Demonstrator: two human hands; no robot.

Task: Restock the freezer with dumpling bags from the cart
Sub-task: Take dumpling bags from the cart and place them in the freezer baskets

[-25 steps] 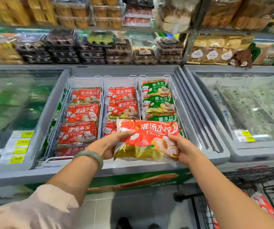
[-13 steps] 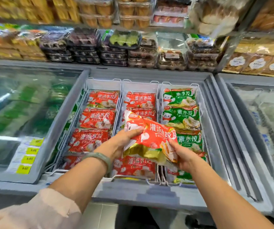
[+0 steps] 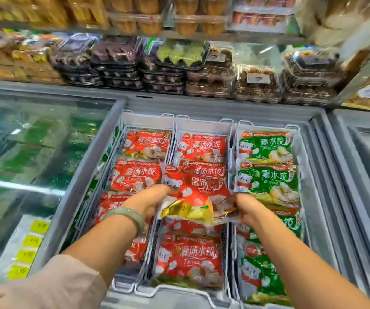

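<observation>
Left hand (image 3: 150, 201) grips the left edge of a red dumpling bag (image 3: 193, 190), thumb on top; right hand (image 3: 247, 210) pinches its lower right corner. The bag is held tilted, gold bottom seam toward the person, low over the middle basket (image 3: 203, 125) of the open freezer (image 3: 83, 181). The two-hand hold presumably keeps the slack bag flat so it goes in label-up like the rest. Under it, a front red bag (image 3: 188, 257) lies at the basket's near end; the likely slot is between that and the red bags further back. The left basket holds more red bags (image 3: 137, 175), the right basket green bags (image 3: 266, 181). They are sorted by colour, so the middle column suits. Beyond the freezer is a shelf of clear-lidded trays (image 3: 164, 63). The cart is not in view.
</observation>
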